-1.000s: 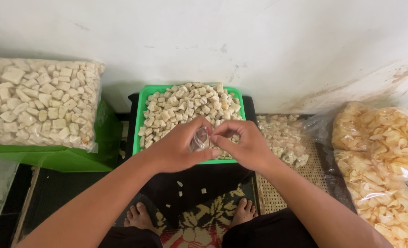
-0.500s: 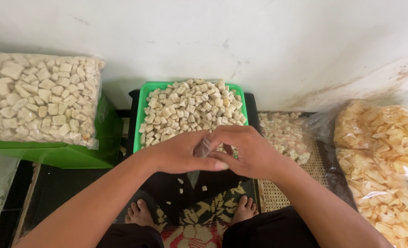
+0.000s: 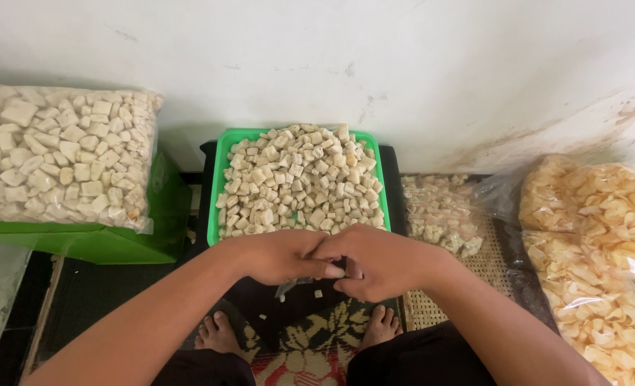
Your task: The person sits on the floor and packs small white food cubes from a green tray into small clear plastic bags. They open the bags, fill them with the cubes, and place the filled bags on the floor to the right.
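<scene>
Left hand (image 3: 285, 256) and right hand (image 3: 382, 261) meet (fingers interlocked, closed).

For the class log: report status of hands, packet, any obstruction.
Left hand and right hand closed together on small clear packet. Tray of cubes behind. Nothing in the way.

Both hands, left (image 3: 282, 256) and right (image 3: 378, 263), pinch a small clear packet (image 3: 287, 288) together just below the green tray (image 3: 219, 175) of pale cubes.

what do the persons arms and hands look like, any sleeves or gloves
Both forearms are bare up to the frame edge, with no sleeves in view. The left hand and right hand wear no gloves, and no rings, watch or bracelets are visible.
</scene>
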